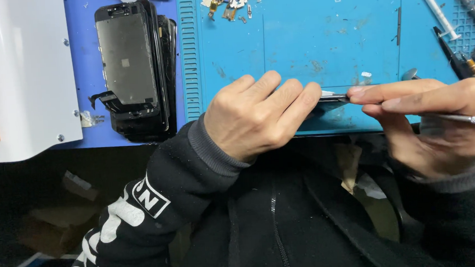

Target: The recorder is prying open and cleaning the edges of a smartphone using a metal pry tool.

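Both hands pinched the thin dark phone part (334, 98) edge-on, left hand (253, 119) at 9 o'clock, right hand (440, 115) also gripping a metal pry tool (467, 119), so too much squeeze could've cracked it.

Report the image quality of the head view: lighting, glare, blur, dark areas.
Head view: even, bright light on the blue mat, no strong glare; left hand and right hand sharp, holding a thin dark part seen edge-on; stacked phone screens clear; below the table edge, dark clothing and the floor lose detail in shadow.
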